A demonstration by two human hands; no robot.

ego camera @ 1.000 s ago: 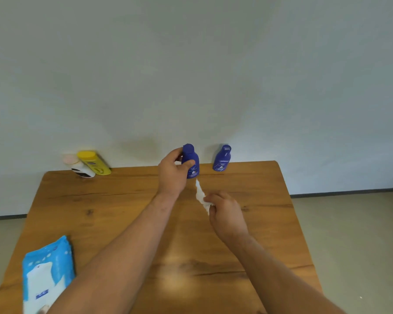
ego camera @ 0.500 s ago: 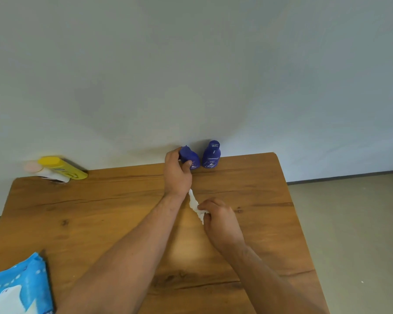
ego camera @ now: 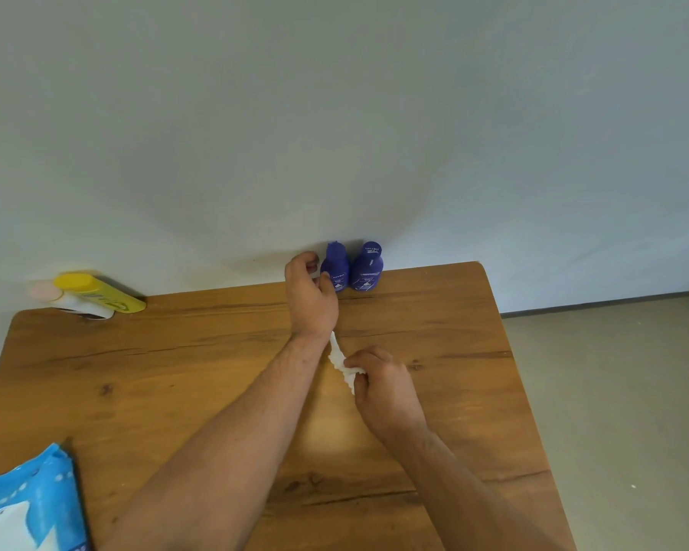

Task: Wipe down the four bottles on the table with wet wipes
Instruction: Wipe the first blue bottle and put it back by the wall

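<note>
While the left hand (ego camera: 311,296) reaches to the far edge of the table (ego camera: 176,371), its thumb lies on the front of the left blue bottle (ego camera: 335,266) & the other fingers curl just left of the bottle's narrow top. Can't tell if that's a real grip or only a touch. That bottle stands upright, narrow end up, right at the far edge by the wall (ego camera: 335,113). Just right of it, nearly touching, stands the right blue bottle (ego camera: 368,268), same shape, also upright.

The right hand (ego camera: 382,387) is nearer, approx. mid-table, fingers curled tight, pinching a wet wipe (ego camera: 339,359). Wipe is white, crumpled into a narrow strip. Its free end points to the far side & ends beside the left wrist. Can't tell if it touches the wood.

Far left corner: yellow bottle (ego camera: 100,294) w/ yellow cap, & just left of it a white bottle (ego camera: 90,310) w/ pale pink cap. The 2 are side by side, touching or close to it, and both look tilted to the left. They're well apart from the blue pair.

Near left corner: blue pack of wipes (ego camera: 28,503), lying flat, partly cut off at the edge of sight, well apart from both hands.

Both forearms are bare & run from the near side out over the wood. The left one crosses the middle, the right one comes in from near right. Grey floor (ego camera: 613,391) shows to the right of the table.
</note>
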